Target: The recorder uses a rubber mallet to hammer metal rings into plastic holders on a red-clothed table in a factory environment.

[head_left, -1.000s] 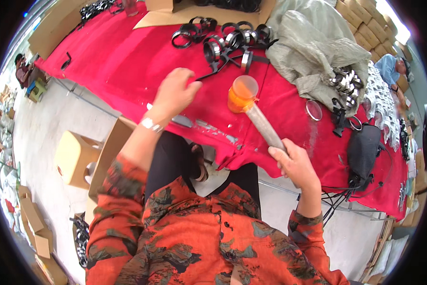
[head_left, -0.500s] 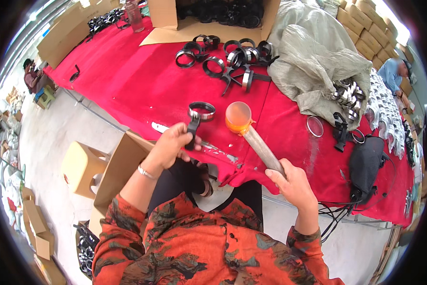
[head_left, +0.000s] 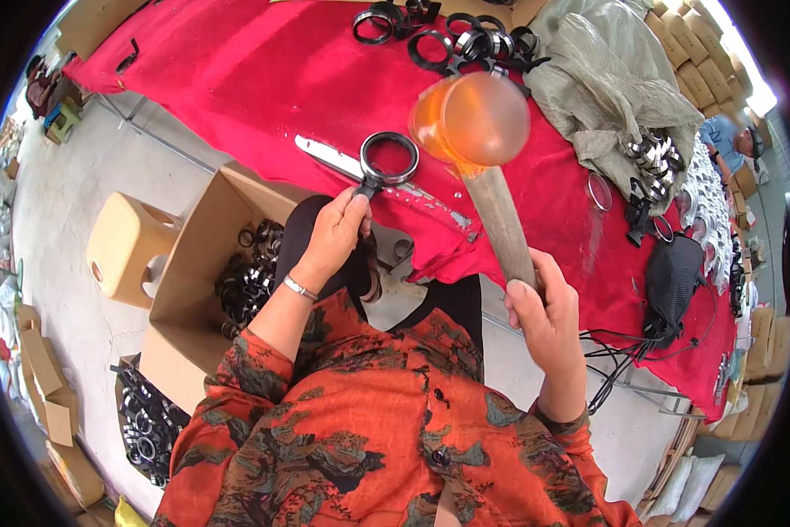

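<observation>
So the left hand [head_left: 338, 235] has its fingers pinched shut around the stem of a black metal ring clamp [head_left: 388, 159], holding the round loop up over the near edge of the red cloth-covered table [head_left: 237, 79]. The ring is dark and glossy with an open centre, so the red shows right through it. The right hand [head_left: 544, 312] is wrapped tight around the wooden handle of a mallet with a translucent orange rubber head [head_left: 471, 119], and that head sits raised just right of the ring, not touching it. A flat silvery metal strip [head_left: 329, 155] lies on the cloth under the ring. The open cardboard box [head_left: 193, 290] beside the lap has more dark rings in it.
</observation>
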`<state>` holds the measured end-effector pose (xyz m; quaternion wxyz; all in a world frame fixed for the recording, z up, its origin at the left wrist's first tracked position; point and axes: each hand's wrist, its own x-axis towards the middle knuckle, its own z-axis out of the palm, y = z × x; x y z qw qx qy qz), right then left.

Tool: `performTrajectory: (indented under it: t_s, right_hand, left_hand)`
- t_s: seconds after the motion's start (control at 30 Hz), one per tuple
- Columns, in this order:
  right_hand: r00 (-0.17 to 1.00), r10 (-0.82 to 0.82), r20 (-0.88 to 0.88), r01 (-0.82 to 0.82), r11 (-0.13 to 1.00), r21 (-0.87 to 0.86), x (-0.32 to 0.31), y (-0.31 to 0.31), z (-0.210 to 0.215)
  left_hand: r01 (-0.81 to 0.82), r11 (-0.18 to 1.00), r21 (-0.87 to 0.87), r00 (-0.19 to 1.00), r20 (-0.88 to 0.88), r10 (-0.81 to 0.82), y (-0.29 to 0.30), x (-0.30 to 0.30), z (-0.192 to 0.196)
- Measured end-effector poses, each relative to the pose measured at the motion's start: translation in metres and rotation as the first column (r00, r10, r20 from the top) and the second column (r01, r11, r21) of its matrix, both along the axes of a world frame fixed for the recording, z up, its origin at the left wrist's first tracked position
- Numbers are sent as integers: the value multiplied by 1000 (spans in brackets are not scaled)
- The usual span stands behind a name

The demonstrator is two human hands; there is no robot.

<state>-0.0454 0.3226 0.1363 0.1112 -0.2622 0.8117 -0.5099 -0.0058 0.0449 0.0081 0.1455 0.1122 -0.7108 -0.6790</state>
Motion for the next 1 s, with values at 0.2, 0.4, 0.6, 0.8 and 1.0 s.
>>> performTrajectory:
  t_s: [0.2, 0.4, 0.6, 0.8, 1.0]
  right_hand:
    - [989, 64, -133, -30, 970, 243, 15, 0, -46]
    - [985, 113, 127, -125, 988, 93, 2, -14, 18]
    - [931, 260, -255, -185, 941, 285, 0, -47, 0]
    - [954, 300, 3, -285, 902, 324, -22, -75, 2]
    - [979, 138, -148, -127, 988, 82, -30, -79, 35]
  left_hand:
    - [48, 999, 19, 999, -6, -48, -4, -1, -4]
    - [-15, 996, 92, 1000, 10, 14, -2, 1, -2]
    - [0, 999, 32, 1000, -11, 1, 0, -3, 4]
    - [-63, 996, 68, 996, 73, 58, 0, 1, 10]
    - [-43, 999, -23, 999, -21, 43, 1, 3, 4]
